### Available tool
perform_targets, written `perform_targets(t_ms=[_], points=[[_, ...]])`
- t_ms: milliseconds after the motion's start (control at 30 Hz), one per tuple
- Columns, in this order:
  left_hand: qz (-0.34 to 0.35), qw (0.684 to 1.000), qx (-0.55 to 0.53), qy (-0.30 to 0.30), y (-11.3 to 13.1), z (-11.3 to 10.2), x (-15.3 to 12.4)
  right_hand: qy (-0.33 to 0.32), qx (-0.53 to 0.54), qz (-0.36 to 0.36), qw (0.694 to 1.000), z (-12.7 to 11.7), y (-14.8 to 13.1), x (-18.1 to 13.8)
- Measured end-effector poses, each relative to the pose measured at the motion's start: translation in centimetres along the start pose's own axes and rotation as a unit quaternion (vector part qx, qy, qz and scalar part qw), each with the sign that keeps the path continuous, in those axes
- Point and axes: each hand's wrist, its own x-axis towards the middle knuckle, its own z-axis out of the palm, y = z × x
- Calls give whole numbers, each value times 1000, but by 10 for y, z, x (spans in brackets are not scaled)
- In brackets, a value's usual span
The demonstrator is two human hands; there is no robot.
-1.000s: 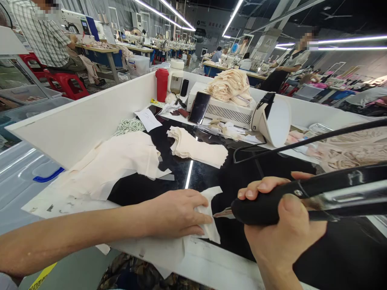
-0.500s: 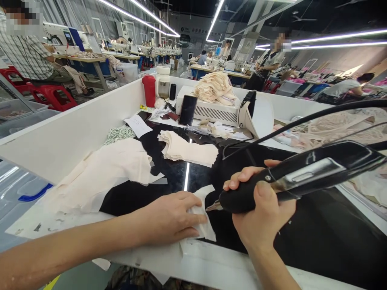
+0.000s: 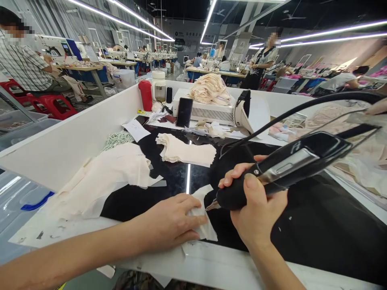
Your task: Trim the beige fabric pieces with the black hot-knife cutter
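Observation:
My left hand (image 3: 181, 219) lies on a small cream fabric piece (image 3: 208, 225) at the table's near edge, its fingers stretched flat over it. In my right hand (image 3: 254, 205) is a black corded electric hand tool (image 3: 284, 161), gripped around its thick front end. Its narrow metal tip (image 3: 213, 205) points left and meets the edge of the fabric piece, beside my left fingertips. Some of the fabric is hidden under my left hand. Farther back lies a stack of cream fabric pieces (image 3: 187, 150). A larger cream pile (image 3: 109, 173) sits to the left.
A white wall (image 3: 75, 133) borders the table. At the back stand a red bottle (image 3: 145, 95), a phone (image 3: 184, 112) and a white vented box (image 3: 208, 113) topped with fabric. A black cable (image 3: 290, 110) arches on the right. A person (image 3: 26, 56) sits at far left.
The camera view has shifted slightly. The tool's rear has swung a little, and a clear plastic sheet now shows near it at right. My left hand stays on the fabric.

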Motion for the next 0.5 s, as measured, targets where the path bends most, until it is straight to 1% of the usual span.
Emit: perform_targets(t_ms=[167, 233, 267, 300, 367, 400, 500], points=[[-22, 998, 53, -14, 41, 2, -9, -37, 13, 12, 999, -8, -9, -3], [-15, 998, 56, -6, 52, 0, -12, -52, 19, 9, 998, -11, -12, -5], [-12, 999, 50, 4, 53, -1, -12, -56, 21, 9, 998, -13, -14, -5], [-10, 999, 39, 12, 50, -3, -10, -58, 22, 10, 998, -13, -15, -6], [-9, 1000, 10, 21, 36, -6, -5, -58, 24, 14, 998, -14, -16, -6], [-7, 1000, -6, 14, 27, -8, 0, -58, 23, 15, 998, -14, -16, -6], [27, 999, -33, -12, -5, -9, 12, -56, 15, 13, 998, -14, -15, -7]])
